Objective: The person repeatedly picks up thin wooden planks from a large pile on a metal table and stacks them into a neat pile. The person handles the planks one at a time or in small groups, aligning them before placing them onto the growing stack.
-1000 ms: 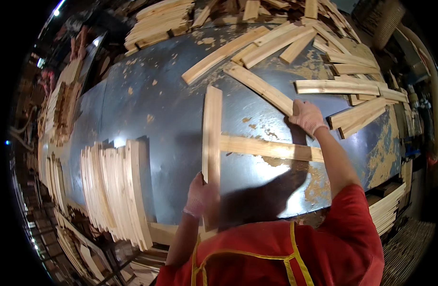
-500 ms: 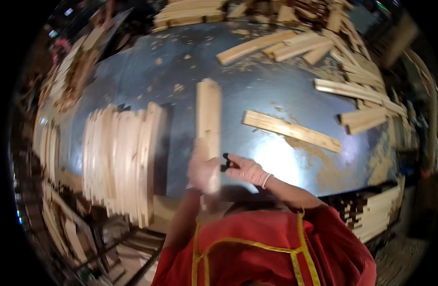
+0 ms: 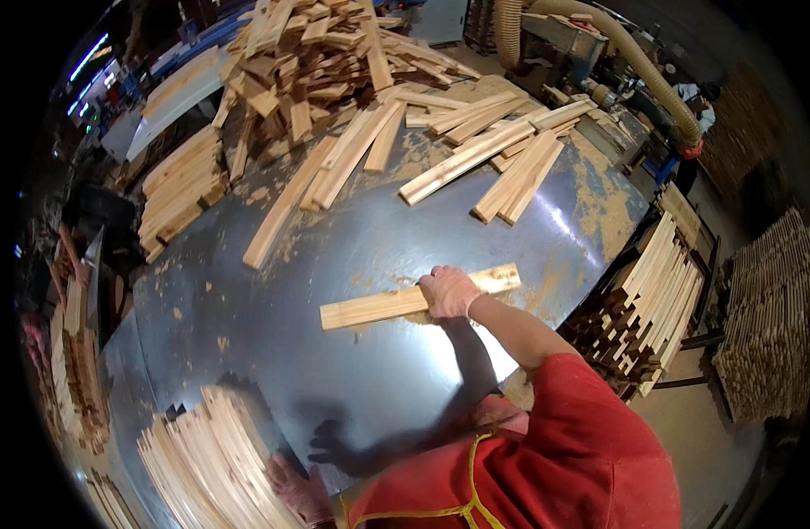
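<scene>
While a dark metal-framed rack (image 3: pixel 710 280), well to the right of the pale, flat wooden board (image 3: pixel 374 309), holds stacked light wooden strips (image 3: pixel 656 291), the right hand (image 3: pixel 451 292), in a pale pink glove, grips that board just right of its middle, fingers bent over the far edge. Nearer the person and to the left of the board, the left hand (image 3: pixel 297 488) rests against the right side of a tight row of upright pale slats (image 3: pixel 213 463); whether it grips them I cannot tell. Beneath the board spreads a wide grey metal tabletop (image 3: pixel 246 335), dusted with tan sawdust (image 3: pixel 599 207). Loose pale planks (image 3: pixel 359 152) fan out beyond the board, and behind them rises a jumbled heap of wood pieces (image 3: pixel 321 53). Farther beyond the board, to the right, a ribbed tan hose (image 3: pixel 661 88) curves downward.
</scene>
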The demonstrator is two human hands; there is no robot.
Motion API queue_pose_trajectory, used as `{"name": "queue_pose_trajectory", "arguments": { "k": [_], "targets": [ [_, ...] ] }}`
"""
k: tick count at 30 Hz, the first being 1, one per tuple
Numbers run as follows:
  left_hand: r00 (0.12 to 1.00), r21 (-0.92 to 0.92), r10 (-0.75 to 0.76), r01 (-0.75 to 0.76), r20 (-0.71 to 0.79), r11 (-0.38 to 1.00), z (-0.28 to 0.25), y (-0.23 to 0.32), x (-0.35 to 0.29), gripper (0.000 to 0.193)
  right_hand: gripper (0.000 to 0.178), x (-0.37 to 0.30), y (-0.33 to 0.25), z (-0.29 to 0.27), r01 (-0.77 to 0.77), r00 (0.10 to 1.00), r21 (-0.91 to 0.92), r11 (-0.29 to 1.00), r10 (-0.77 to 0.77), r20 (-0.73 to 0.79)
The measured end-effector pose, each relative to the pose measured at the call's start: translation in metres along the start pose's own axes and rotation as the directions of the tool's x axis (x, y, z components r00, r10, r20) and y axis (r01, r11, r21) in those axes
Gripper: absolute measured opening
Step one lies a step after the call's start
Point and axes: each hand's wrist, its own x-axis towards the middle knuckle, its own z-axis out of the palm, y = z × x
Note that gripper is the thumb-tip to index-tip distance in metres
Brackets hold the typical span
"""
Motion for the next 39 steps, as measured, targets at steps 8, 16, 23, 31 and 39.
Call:
{"name": "queue_pose_trajectory", "arguments": {
  "k": [8,16,23,31,39],
  "targets": [
    [0.891,-0.247,0.453,-0.445,-0.027,0.861,-0.004,0.241,0.127,0.081,0.061,-0.013,0.174,-0.039,-0.001,0.758,0.902,0.431,0.589,-0.280],
    [0.774,-0.106,0.632,-0.627,0.027,0.772,0.019,0.538,0.297,0.086,0.077,0.062,0.402,-0.047,0.013,0.510,0.999,0.051,0.859,-0.051],
    [0.637,-0.364,0.484,-0.321,0.600,0.874,0.017,0.641,0.375,0.083,0.091,0.072,0.428,-0.021,0.172,0.521,0.984,-0.046,0.852,-0.051],
    [0.619,-0.904,0.669,0.190,0.412,0.382,0.049,0.692,0.273,0.087,0.097,0.105,0.320,-0.027,0.415,0.646,0.800,-0.433,0.759,0.076],
    [0.441,-0.883,0.831,0.455,0.338,0.117,0.038,0.549,0.188,0.088,0.115,0.022,0.143,0.011,0.226,0.806,0.795,-0.563,0.566,0.172]
  ]
}}
